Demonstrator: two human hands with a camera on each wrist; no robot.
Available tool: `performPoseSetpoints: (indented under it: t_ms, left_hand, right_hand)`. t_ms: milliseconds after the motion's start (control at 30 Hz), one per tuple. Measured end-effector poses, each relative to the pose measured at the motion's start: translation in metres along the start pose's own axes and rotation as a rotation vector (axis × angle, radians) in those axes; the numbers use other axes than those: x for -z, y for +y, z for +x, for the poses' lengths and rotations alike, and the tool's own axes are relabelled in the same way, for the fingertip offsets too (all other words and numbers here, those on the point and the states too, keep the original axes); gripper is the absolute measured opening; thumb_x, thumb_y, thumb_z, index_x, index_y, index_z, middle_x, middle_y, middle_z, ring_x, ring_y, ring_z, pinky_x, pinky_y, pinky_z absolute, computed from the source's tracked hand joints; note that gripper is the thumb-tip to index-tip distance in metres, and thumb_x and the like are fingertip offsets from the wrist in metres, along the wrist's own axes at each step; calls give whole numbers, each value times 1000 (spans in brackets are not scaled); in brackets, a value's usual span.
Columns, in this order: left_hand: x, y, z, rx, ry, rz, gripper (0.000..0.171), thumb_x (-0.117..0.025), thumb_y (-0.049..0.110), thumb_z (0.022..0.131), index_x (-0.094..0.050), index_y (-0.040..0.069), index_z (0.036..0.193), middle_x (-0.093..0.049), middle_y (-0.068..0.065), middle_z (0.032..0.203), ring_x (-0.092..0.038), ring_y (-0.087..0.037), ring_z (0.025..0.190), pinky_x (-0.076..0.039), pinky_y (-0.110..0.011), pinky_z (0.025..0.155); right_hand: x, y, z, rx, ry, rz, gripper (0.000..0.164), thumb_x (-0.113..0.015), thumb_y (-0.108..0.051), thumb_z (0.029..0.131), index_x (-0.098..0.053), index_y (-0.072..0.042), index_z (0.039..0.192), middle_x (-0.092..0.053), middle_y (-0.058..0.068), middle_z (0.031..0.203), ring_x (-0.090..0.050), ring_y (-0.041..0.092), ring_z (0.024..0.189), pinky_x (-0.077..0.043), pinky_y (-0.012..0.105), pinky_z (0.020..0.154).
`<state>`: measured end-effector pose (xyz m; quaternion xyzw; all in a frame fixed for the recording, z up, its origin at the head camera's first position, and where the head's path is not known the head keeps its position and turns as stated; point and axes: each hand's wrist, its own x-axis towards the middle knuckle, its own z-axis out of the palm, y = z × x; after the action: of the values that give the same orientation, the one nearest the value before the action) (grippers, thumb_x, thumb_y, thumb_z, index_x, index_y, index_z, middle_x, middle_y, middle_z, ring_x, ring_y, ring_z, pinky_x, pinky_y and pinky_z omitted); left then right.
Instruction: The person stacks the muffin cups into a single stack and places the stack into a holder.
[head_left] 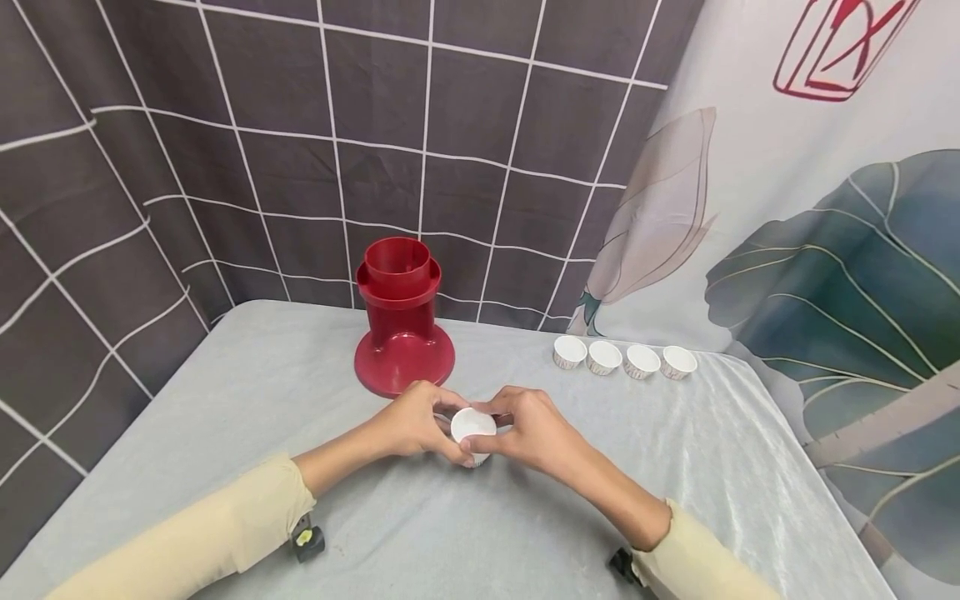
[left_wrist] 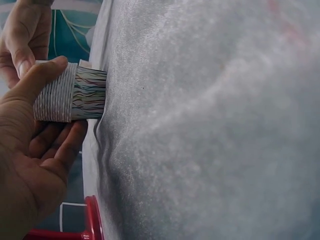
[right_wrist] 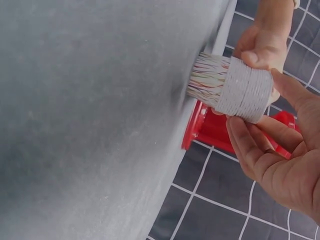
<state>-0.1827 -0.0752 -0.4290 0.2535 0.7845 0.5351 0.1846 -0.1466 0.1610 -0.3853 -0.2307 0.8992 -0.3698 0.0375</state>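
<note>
Between both hands stands a stack of nested white paper baking cups (head_left: pixel 473 422), its top cup open upward. Thin coloured lines mark the lowest cup's wall in the left wrist view (left_wrist: pixel 90 95), below many tightly layered rims. My left hand (head_left: pixel 417 419) grips the stack from the left, thumb at the near side and fingers round the far side. From the right, my right hand (head_left: pixel 531 427) holds the same stack between thumb and fingers. In the right wrist view the stack (right_wrist: pixel 247 92) is upright relative to the table, its bottom right at the cloth.
Behind the left hand stands a red plastic stand (head_left: pixel 405 362) with a round base and a cylindrical top. Several single paper cups (head_left: pixel 603 357) sit in a row near the table's back right edge. A grey cloth (head_left: pixel 360 525) covers the table; a dark gridded curtain (head_left: pixel 285 175) hangs behind.
</note>
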Motion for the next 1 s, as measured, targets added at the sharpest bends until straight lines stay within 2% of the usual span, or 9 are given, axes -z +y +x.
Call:
performPoseSetpoints:
  t_ms: [400,533,700,867,1000]
  left_hand:
    - [-2,-3,-4,4,8,-12,53,-103,20,80,-85,12,129,-84,-2,119,-82,-17,107,-69,-33,99]
    - [-2,-4,-5,1,10,-11,58,-103,19,80,-83,10,134,-84,-4,123,-82,-18,109,-69,-33,100]
    - [-2,-6,-5,-29,0,9,62,-104,19,81,-80,9,138,-83,-5,128,-79,-16,115,-67,-30,103]
    - [-1,-8,-6,-69,-2,11,65,-105,19,80,-79,10,139,-83,-5,129,-77,-16,118,-66,-24,102]
    - [-1,-8,-7,-83,6,-9,66,-104,18,80,-79,10,141,-82,-6,132,-76,-19,122,-65,-24,104]
  right_hand:
    - [2,9,0,30,-24,103,47,-101,-23,85,-85,-5,126,-83,6,110,-82,15,100,-69,25,88]
    - [4,11,-1,27,-18,126,42,-98,-25,89,-86,-9,126,-84,4,112,-83,16,103,-70,27,91]
    - [9,14,-2,15,14,114,36,-92,-30,95,-86,-10,125,-86,1,115,-81,16,106,-69,32,97]
    - [16,19,-4,-17,42,86,39,-89,-32,97,-85,-6,127,-86,9,119,-81,16,106,-69,38,99]
    - [20,23,-5,-22,64,72,38,-89,-29,98,-85,-4,126,-85,13,119,-81,16,104,-70,40,98]
